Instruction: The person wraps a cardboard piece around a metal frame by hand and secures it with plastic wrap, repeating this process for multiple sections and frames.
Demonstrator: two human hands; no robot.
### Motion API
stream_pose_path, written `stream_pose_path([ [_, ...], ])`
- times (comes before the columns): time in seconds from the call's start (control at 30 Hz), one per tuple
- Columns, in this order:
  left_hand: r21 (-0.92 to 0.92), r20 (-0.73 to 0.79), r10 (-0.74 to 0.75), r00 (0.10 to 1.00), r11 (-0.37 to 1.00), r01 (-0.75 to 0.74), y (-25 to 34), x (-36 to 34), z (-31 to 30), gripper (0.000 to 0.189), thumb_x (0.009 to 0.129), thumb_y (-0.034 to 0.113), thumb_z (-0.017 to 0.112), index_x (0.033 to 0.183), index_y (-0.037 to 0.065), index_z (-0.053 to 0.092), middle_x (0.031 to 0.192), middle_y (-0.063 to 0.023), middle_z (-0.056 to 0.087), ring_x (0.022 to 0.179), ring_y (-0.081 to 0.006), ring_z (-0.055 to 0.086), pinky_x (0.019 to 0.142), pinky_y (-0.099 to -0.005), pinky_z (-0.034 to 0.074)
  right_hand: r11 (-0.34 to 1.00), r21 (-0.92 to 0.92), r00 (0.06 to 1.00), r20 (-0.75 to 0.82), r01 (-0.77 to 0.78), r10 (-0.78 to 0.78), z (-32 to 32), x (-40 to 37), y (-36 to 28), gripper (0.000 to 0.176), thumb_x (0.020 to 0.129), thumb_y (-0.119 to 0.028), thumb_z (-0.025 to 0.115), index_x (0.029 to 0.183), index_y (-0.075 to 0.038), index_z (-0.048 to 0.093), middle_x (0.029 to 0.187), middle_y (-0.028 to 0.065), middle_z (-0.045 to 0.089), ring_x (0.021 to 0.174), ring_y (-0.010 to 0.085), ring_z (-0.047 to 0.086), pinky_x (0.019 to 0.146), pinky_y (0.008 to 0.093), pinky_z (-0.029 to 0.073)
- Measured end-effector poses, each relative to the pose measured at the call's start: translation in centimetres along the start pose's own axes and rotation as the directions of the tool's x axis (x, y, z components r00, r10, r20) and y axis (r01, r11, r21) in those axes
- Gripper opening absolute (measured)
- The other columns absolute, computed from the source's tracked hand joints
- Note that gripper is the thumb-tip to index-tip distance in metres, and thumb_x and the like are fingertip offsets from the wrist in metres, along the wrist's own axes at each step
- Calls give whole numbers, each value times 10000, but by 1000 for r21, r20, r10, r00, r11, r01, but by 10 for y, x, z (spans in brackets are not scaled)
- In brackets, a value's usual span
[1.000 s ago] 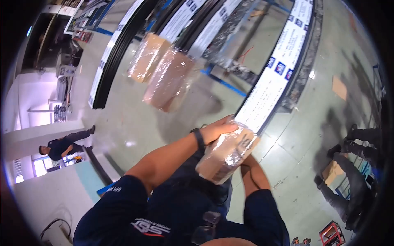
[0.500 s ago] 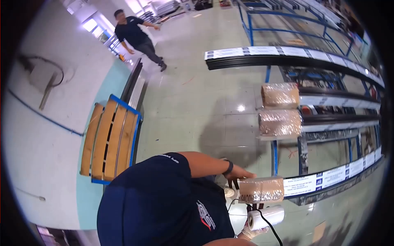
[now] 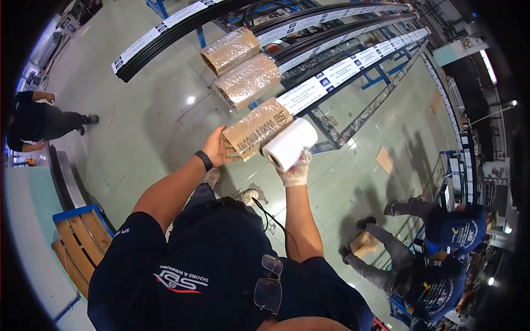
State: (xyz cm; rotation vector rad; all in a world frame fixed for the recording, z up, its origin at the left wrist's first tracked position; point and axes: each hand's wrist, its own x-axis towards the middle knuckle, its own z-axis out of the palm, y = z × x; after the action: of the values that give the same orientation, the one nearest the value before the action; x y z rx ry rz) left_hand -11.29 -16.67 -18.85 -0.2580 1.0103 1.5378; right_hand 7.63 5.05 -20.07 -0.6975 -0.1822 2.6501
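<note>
My left hand [image 3: 219,148], bare with a dark watch on the wrist, grips the near end of a brown cardboard wrap [image 3: 256,126] printed with dark lettering. That cardboard sits around the end of a long profile bundle [image 3: 306,95] with white and blue labels. In a pale knitted glove, my right hand [image 3: 296,170] is closed around a roll of clear stretch film [image 3: 291,144], held against the cardboard's right side. Some of its fingers are hidden behind the roll.
Two bundle ends in film-covered cardboard [image 3: 247,81] lie beyond, near another black profile bundle [image 3: 160,41] on blue racks. A person [image 3: 44,121] is at left; two people [image 3: 430,265] are at right. A slatted blue-framed cart [image 3: 83,237] stands at lower left. Cardboard pieces [image 3: 385,160] lie on the floor.
The view has turned, bringing the bundles to the upper middle and two people into sight at right. My left hand has come to the cardboard's near end; the film roll is now beside the cardboard.
</note>
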Motion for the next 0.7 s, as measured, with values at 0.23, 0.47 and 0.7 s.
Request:
stream_pose_path([
  [0.23, -5, -151, -44, 987, 999, 44, 2, -16, -87, 1001, 891, 842, 385, 1630, 326, -50, 1703, -106, 122, 1483, -443, 296, 1184, -625, 214, 984, -150, 994, -53, 92, -101, 7, -3, 11, 833, 750, -358, 849, 1442, -102, 462, 1342, 143, 612, 1225, 417, 602, 1073, 632, 471],
  [0.47, 433, -483, 54, 874, 883, 184, 61, -158, -345, 964, 919, 734, 516, 1575, 62, 300, 1564, -187, 423, 1386, -369, 459, 1142, -518, 350, 880, -185, 896, 170, 437, -410, 82, -145, 57, 1102, 674, -532, 847, 1517, -51, 325, 1350, 298, 537, 1201, 577, 545, 1054, 701, 441],
  [0.7, 721, -691, 176, 701, 100, 686, 60, -319, -648, 788, 925, 658, 476, 1318, -11, 616, 1381, -311, 552, 1348, -415, 497, 1131, -438, 395, 772, -260, 814, 235, 580, -532, 175, -136, 154, 1131, 695, -633, 778, 1547, -73, 288, 1388, 318, 502, 1259, 599, 492, 1079, 729, 392],
])
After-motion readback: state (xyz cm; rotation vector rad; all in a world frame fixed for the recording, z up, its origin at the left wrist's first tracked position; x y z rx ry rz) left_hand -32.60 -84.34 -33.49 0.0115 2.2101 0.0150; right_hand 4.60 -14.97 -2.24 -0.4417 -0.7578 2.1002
